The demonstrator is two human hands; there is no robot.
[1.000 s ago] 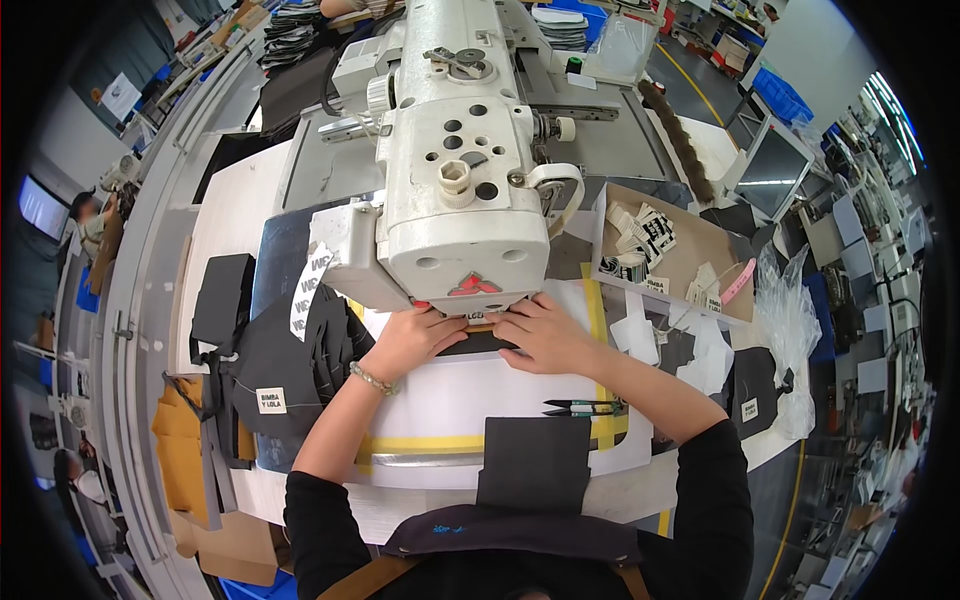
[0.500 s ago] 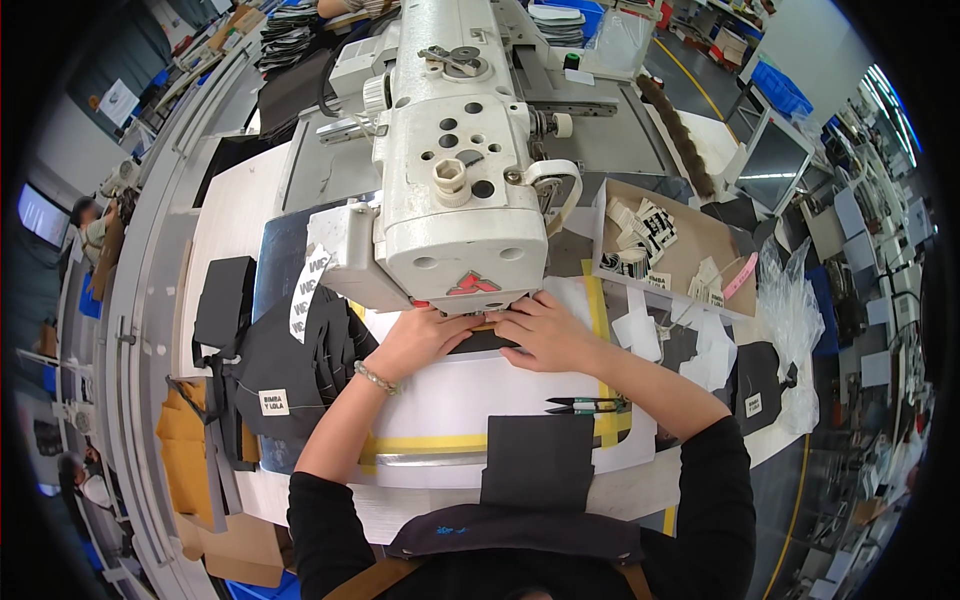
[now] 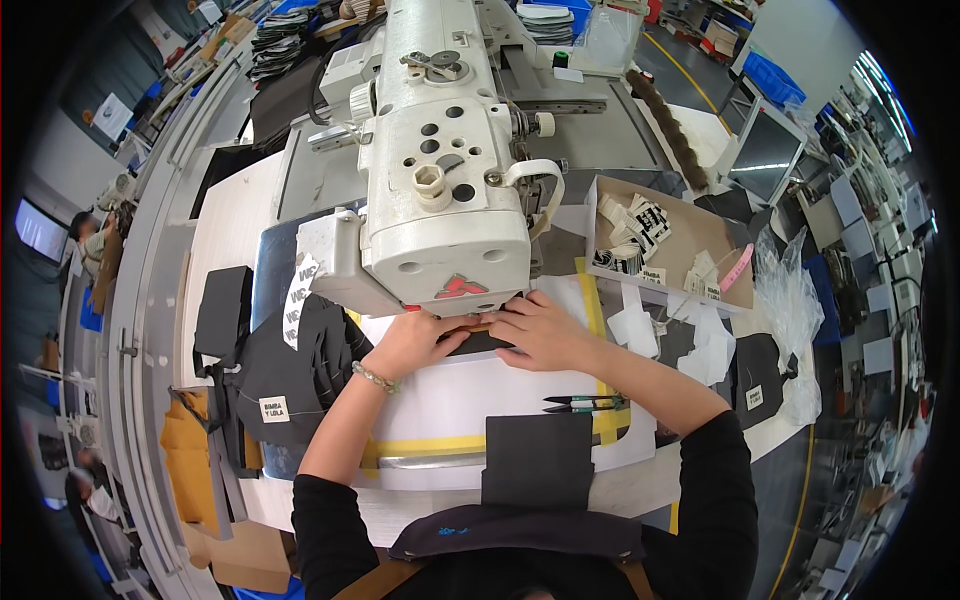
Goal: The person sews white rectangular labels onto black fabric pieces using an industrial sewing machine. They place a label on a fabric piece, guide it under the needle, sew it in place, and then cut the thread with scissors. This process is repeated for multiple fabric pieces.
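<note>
Below the head of a large white sewing machine (image 3: 445,240), both hands are at a dark fabric piece (image 3: 474,344) with a thin brownish strip along its far side. My left hand (image 3: 405,345), with a beaded bracelet at the wrist, has its thumb and fingers closed on the left part of the piece. From the other side, my right hand (image 3: 540,335) grips it with bent fingers, its thumb lower down. The machine head hides some fingertips. Underneath lies a white sheet (image 3: 450,398) edged with yellow tape. Small thread snips (image 3: 583,404) rest near the sheet's right edge.
Stacked dark panels (image 3: 300,375) lie left of the machine. To the right stand an open box (image 3: 672,270) of labels, clear plastic (image 3: 790,320) and a dark labelled piece (image 3: 757,375). A dark rectangular panel (image 3: 538,460) hangs over the near table edge.
The whole scene has shifted slightly left in the picture as the view moved. Both hands stay at the dark fabric piece, with only slight finger movement.
</note>
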